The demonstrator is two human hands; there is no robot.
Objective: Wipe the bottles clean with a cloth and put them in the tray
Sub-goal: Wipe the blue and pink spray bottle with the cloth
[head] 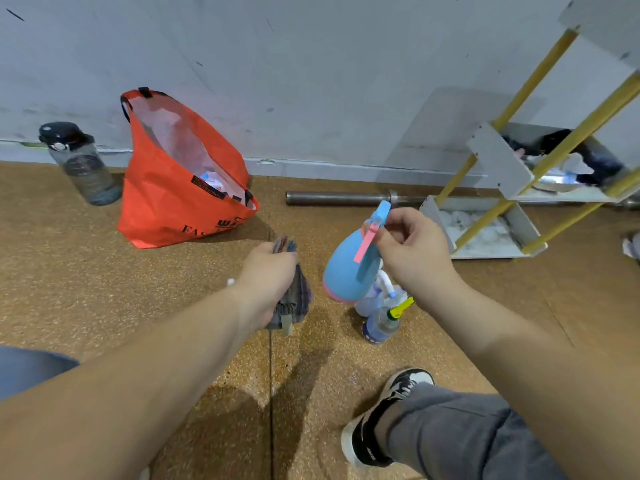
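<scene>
Blue-and-pink plastic spray bottle (348, 271) hung above the floor, pinched at its neck by the right hand (412, 251); the left hand (268, 271) clutched a soft grey cloth (294, 299). It looked light and slick.

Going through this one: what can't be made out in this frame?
Head view:
- Small bottles on the floor: partly behind the blue bottle and right hand; count unclear.
- Orange bag contents: mostly hidden by its walls.
- Upper tray contents: blurred, crossed by yellow bars, cut by the right edge.
- Cloth: bunched in the left hand; size unclear.
</scene>
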